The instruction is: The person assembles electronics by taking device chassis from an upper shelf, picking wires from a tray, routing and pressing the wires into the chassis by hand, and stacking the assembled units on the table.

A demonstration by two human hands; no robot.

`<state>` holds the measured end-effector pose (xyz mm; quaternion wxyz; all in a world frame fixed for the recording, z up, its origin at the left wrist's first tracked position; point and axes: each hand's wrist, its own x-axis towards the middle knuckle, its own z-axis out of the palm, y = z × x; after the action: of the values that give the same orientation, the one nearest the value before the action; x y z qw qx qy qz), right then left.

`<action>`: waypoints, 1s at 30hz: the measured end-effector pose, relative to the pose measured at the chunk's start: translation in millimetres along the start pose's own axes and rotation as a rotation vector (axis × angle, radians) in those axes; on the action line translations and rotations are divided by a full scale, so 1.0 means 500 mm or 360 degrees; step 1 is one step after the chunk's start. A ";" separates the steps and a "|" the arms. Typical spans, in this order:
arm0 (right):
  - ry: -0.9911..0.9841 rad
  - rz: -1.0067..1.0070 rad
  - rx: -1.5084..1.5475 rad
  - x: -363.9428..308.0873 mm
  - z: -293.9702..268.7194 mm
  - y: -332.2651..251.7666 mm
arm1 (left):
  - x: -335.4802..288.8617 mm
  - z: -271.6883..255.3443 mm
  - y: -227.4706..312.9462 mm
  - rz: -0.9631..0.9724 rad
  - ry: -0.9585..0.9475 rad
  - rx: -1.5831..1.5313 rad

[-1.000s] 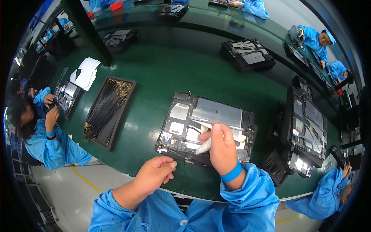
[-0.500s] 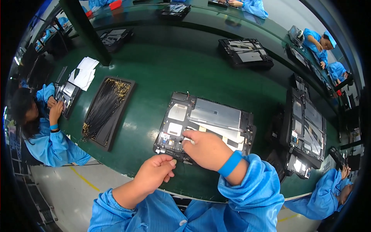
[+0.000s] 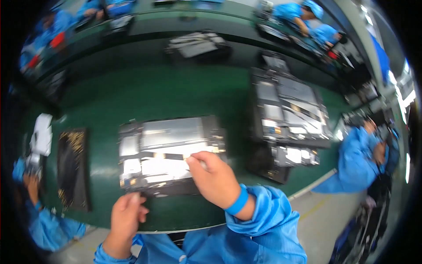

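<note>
An opened tablet-like device with silver panels, dark strips and small boards lies flat on the green table in front of me. Over its right part is my right hand, wearing a blue wristband, thumb and forefinger pinched at the dark strip across the middle. Something small and pale shows between those fingers, too blurred to name. My left hand stays by the near left corner, its fingers curled and pressed together. Whatever it may pinch is hidden.
A black tray of thin black cables with gold ends stands at left, beside white papers. To the right rises a stack of similar devices; another device sits farther back. Co-workers in blue sit around.
The view has swung to the right and blurred. My right hand has moved from the device's left part to the strip on its right. My left hand remains near the near left corner.
</note>
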<state>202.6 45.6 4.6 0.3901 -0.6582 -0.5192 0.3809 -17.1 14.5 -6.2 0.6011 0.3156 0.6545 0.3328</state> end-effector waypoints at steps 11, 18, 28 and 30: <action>0.0912 0.0472 -0.1411 -0.130 -0.252 0.202 | 0.020 0.021 -0.003 0.0031 -0.0439 0.0394; 0.0677 0.0461 -0.1366 -0.106 -0.267 0.224 | 0.010 0.029 -0.019 0.0172 -0.0419 0.0425; 0.0860 0.0825 -0.0580 -0.218 -0.276 0.115 | -0.002 0.061 -0.009 0.0256 -0.0460 0.0670; 0.0263 0.0553 -0.0396 -0.218 -0.253 0.050 | -0.027 0.048 0.008 0.1640 -0.0467 0.1506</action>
<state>308.3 -80.0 43.4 0.2756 -0.8097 -0.4073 0.3202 8.0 7.2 3.5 0.2478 0.8531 0.4089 0.2088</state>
